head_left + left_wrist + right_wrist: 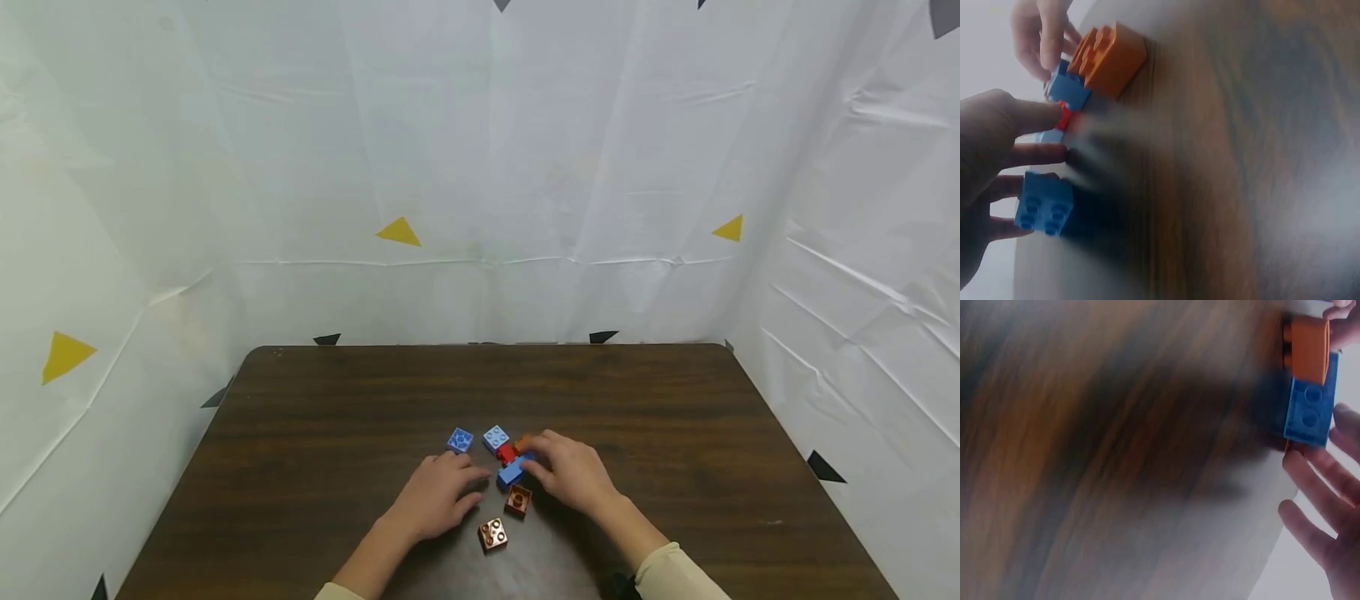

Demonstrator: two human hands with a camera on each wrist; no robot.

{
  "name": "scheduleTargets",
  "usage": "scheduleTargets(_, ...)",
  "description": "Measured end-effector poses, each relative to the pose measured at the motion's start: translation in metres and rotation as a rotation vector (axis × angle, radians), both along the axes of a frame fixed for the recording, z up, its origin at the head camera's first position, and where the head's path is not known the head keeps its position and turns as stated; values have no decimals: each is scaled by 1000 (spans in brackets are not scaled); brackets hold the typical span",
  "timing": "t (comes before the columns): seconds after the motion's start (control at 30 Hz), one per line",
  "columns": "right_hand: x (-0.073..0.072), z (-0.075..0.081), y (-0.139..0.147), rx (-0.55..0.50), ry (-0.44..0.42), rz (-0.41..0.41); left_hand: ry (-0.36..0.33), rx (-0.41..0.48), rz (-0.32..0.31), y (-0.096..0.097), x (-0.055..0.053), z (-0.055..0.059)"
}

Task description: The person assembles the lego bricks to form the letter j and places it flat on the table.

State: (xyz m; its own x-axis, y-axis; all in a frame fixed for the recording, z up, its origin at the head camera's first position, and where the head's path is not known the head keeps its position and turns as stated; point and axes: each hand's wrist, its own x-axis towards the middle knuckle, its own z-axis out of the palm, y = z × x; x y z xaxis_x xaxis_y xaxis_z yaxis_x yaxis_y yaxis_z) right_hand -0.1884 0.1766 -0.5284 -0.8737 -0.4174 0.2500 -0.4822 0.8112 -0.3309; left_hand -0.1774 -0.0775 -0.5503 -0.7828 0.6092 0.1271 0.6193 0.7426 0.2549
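Small studded toy bricks lie in a loose group between the two hands. My right hand (573, 475) curls over a blue brick (513, 472), with thumb and fingertips at its sides. Beside those fingers are a red brick (506, 452) and a partly hidden orange brick (522, 442). My left hand (438, 496) hovers left of the group, its fingers spread and loosely bent, holding nothing. Just beyond its fingertips lies another blue brick (460, 440), seen near the fingers in the left wrist view. A light blue brick (496, 437) sits at the far side.
Two copper-brown bricks lie nearer the body: a hollow-side-up one (518, 501) and a stud-side-up one (492, 534). The dark wooden table (337, 400) stands against white sheeting (480, 167) at the back and sides.
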Motion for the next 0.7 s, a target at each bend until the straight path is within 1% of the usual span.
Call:
scheduleTargets(0.1,2,-3,-8,-27,-6,-24,55,-39,11,-7,-4,-5)
scheduleTargets(0.2,4,-5,-16,-50,-14,-45,90,-56,35,-10,-5,-3)
scheduleTargets(0.27,6,-6,-22,-71,-15,-63,104,-54,53,-7,-3,2)
scheduleTargets(0.37,7,-6,-28,-97,-26,-93,119,-49,78,4,1,9)
scheduleTargets(0.4,8,-6,-30,-108,-32,-99,128,-59,89,7,2,10)
scheduleTargets(0.5,8,-5,-33,-119,-57,-102,137,-80,118,14,4,9)
scheduleTargets(0.6,7,-4,-33,-111,-95,-107,129,-92,137,17,4,7)
scheduleTargets(0.7,5,-4,-30,-89,-160,-124,129,-84,140,19,4,6)
